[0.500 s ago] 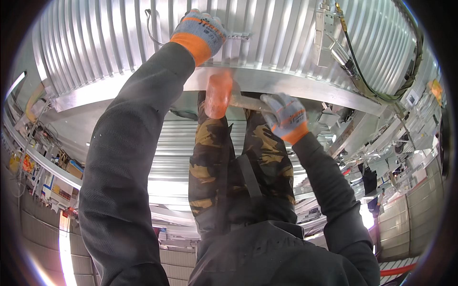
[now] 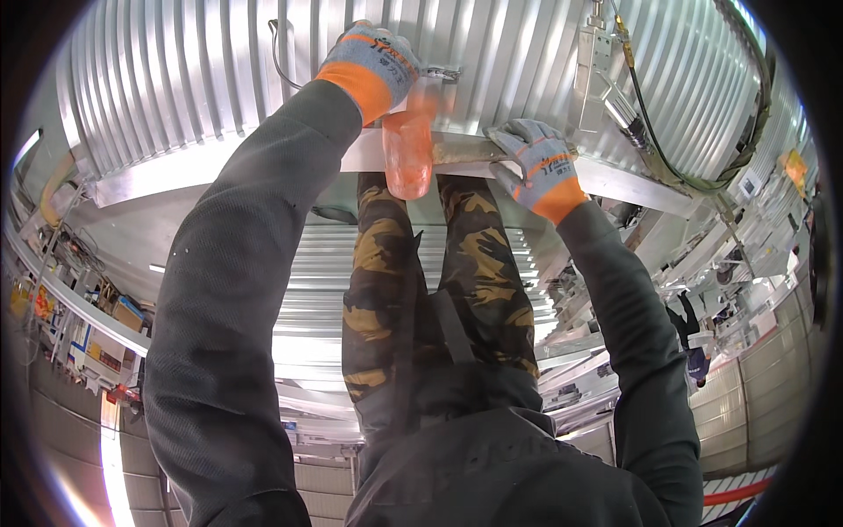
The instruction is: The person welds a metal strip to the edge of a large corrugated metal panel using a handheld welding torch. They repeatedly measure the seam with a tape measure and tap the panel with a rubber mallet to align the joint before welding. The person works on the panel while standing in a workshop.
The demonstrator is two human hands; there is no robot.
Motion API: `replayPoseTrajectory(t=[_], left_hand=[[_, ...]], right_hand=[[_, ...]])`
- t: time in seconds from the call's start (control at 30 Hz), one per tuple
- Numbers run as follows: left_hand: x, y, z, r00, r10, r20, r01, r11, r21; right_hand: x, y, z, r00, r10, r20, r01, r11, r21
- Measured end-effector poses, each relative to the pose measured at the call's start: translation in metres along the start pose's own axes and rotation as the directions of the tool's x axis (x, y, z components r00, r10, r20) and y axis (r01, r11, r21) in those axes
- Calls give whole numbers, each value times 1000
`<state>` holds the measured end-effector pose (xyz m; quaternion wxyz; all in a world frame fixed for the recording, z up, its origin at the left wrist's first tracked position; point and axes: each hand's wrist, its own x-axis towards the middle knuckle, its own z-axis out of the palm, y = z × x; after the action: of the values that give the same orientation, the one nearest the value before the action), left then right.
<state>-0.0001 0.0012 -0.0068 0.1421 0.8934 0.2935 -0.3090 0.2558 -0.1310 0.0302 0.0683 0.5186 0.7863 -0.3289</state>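
Gripping an orange-handled tool (image 2: 408, 162) in a gloved left hand (image 2: 373, 61), fingers curled shut around the upper end, right against the corrugated metal wall (image 2: 176, 88) at the far side. Blurred by motion, so the working end cannot be told; long axis running roughly far to near, translucent handle hanging toward the near side, past the flat metal ledge (image 2: 219, 171) crossing the wall. Resting a gloved right hand (image 2: 537, 167) on that same ledge, to the right of the handle, fingers bent over the edge and pressed on it, closed on nothing loose. Both hands well apart, tool between them, nearer the left. Wearing grey gloves with orange cuffs and dark sleeves; camouflage trousers (image 2: 457, 263) showing between the arms, just near of the ledge. Hanging on the wall just right of the left hand, a small metal clip (image 2: 443, 73). Running down the right of the wall, a metal fitting (image 2: 601, 79) with a dark cable (image 2: 667, 149). Lying at the left edge, shelves with small boxes (image 2: 79, 325), contents too small to tell.
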Motion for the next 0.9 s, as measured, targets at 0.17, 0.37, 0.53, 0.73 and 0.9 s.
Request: replayPoseTrajectory(t=[0.17,0.37,0.53,0.73,0.9], left_hand=[[-3,-2,-2,999,46,20,-45,999,-15],[-6,-2,-6,1000,22,11,-22,999,-30],[-9,-3,-12,998,43,36,-42,999,-25],[-36,-26,-14,994,-35,107,44,995,-85],[-63,-64,-4,959,-151,239,161,987,-24]], right_hand=[[31,-1,-11,953,72,-293,40,933,359],[144,10,-45,936,351,-18,-324,882,343],[181,11,-29,941,334,61,-332,943,-33],[190,8,-22,925,374,64,-371,927,-52],[183,-1,-50,883,445,153,-450,893,2]])
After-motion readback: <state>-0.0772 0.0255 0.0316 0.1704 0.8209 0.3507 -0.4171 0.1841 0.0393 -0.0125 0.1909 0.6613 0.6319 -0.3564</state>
